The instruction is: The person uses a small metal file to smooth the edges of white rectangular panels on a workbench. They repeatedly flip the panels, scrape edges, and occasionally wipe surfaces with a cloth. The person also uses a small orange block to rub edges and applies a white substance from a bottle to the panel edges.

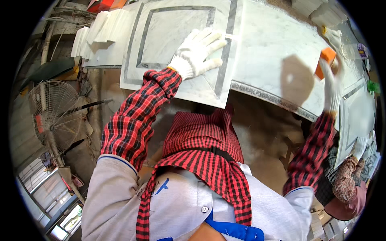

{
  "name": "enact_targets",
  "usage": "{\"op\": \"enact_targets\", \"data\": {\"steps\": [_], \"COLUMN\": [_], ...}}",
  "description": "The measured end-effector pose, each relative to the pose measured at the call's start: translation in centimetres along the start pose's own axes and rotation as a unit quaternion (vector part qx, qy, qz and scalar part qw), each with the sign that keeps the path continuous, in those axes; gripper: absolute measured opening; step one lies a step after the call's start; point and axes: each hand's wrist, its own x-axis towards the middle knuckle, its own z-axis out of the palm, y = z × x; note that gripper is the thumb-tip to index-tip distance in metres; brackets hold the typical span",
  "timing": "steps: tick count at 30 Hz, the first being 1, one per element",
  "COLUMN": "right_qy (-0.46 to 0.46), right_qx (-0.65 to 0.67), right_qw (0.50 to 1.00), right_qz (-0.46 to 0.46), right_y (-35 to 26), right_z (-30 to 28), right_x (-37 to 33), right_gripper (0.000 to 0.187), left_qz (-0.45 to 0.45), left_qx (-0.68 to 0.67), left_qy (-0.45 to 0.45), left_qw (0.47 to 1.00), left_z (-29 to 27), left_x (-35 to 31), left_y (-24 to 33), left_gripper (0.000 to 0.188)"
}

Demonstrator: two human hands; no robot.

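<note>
My left hand (197, 52), in a white knit glove, lies flat with fingers spread on a square marble panel (173, 34). The panel is pale with grey inlaid bands, and its near corner juts past the table's edge. Far to the right, my right hand (333, 82), also gloved and smeared by motion, reaches up to an orange block (326, 62). Its fingers appear to close round the block, just above the pale stone tabletop (269, 52). A dark shadow falls on the stone beside it.
White stone strips (106, 28) are stacked at the far left. A wire-caged fan (56, 116) stands on the left. On the right, a co-worker's gloved hand (360, 146) rests by another banded panel (358, 112). A green object (373, 86) sits near that panel.
</note>
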Motion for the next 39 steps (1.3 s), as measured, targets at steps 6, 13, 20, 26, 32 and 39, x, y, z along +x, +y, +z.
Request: {"op": "enact_targets", "data": {"steps": [6, 13, 20, 26, 32, 39], "right_qy": [-0.091, -0.085, -0.111, -0.142, -0.05, -0.079], "right_qx": [0.485, 0.378, 0.375, 0.267, 0.258, 0.258], "right_qw": [0.814, 0.853, 0.866, 0.91, 0.921, 0.925], "right_qz": [0.307, 0.351, 0.311, 0.282, 0.288, 0.268], "right_y": [-9.0, -10.6, -12.8, -12.6, -13.7, -12.9], "right_z": [5.6, 14.7, 15.7, 15.9, 17.8, 17.4], "right_x": [-23.0, -27.5, -26.2, -27.3, -27.9, -28.8], "right_gripper": [0.054, 0.058, 0.049, 0.049, 0.045, 0.047], "left_qz": [0.002, 0.129, 0.086, 0.088, 0.105, 0.106], "left_qx": [0.009, -0.154, 0.021, -0.041, -0.065, -0.062], "left_qy": [0.021, -0.031, -0.034, -0.012, -0.022, -0.045], "left_qw": [1.0, 0.979, 0.995, 0.995, 0.992, 0.991], "left_z": [0.0, -2.6, -1.3, -1.4, -1.2, -1.5], "left_x": [-0.6, -2.5, -7.7, -8.5, -8.5, -7.9], "left_y": [0.1, 2.9, 5.6, 5.7, 5.6, 5.4], "left_gripper": [0.06, 0.075, 0.072, 0.055, 0.052, 0.058]}}
